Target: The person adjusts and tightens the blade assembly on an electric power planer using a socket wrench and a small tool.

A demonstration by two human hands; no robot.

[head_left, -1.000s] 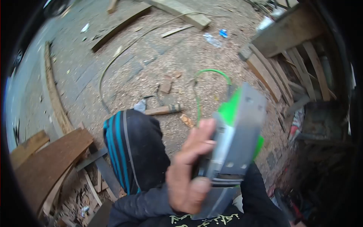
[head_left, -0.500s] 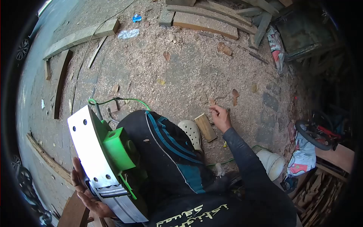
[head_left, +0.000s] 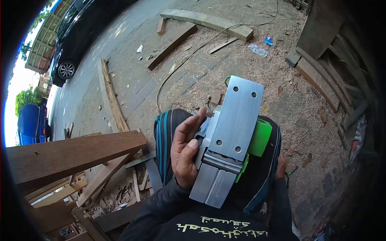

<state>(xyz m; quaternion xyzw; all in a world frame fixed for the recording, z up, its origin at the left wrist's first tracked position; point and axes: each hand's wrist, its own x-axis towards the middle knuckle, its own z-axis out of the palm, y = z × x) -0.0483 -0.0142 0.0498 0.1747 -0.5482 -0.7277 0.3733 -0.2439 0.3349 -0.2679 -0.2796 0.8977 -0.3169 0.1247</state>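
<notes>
A green electric planer (head_left: 237, 116) rests upside down across my lap, its flat metal sole facing up and the slotted cutter opening crossing its lower part. My left hand (head_left: 184, 150) presses against the planer's left side, with the thumb and fingers cupped around its edge. My right hand (head_left: 280, 165) is low beside my right leg, near the ground. Most of its fingers are hidden behind the knee. Just right of that hand, a thin tool with a green end (head_left: 290, 173) lies on the shavings.
A thick wooden beam (head_left: 80, 154) juts in from the left above scrap wood. Planks (head_left: 173, 45) and a cable (head_left: 189, 54) lie on the shaving-strewn ground ahead. More timber (head_left: 317, 80) is stacked at right. A black car (head_left: 86, 34) stands at the upper left.
My view has swung left, bringing the car and beam into sight. The planer now appears mid-frame, still with my left hand. My right hand has come in beside my leg.
</notes>
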